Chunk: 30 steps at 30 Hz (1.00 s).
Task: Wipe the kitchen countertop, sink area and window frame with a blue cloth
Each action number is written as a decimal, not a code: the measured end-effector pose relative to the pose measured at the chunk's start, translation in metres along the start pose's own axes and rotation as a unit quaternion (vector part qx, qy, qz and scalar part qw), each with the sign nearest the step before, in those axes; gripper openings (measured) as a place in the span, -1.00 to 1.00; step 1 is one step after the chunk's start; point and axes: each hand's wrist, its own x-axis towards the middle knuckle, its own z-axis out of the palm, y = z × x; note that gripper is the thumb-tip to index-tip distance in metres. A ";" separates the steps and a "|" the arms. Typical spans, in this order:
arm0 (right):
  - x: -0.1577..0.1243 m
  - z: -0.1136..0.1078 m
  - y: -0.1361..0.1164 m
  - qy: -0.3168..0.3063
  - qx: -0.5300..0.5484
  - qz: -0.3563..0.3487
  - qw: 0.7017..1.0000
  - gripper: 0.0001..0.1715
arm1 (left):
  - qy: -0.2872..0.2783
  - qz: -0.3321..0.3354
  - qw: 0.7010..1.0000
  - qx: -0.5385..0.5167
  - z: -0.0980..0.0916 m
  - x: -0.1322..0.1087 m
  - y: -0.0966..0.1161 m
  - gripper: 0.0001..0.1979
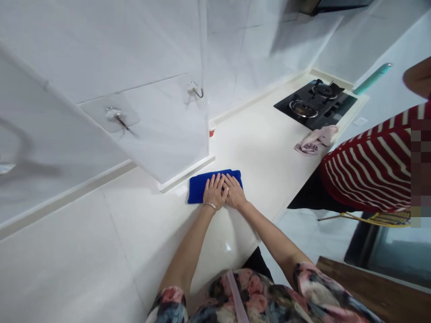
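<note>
A folded blue cloth (202,185) lies on the white countertop (141,233) by the base of a wall corner. My left hand (214,192) rests flat on the cloth with fingers stretched out; a thin bracelet sits at its wrist. My right hand (234,191) lies flat beside it, fingers extended, thumb side touching the left hand, and it covers the cloth's right part. Both palms press down on the cloth; neither grips anything.
A black two-burner gas hob (314,105) is set into the counter at the far right, with a crumpled pink-white rag (314,140) in front of it. A person in a red-and-white striped top (373,168) stands at the right. Two metal hooks (195,89) hang on the wall.
</note>
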 end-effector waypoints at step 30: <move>-0.006 0.004 -0.029 -0.017 0.116 -0.100 0.988 -0.23 | 0.033 -0.024 0.996 0.081 0.003 -0.058 -0.052 -0.41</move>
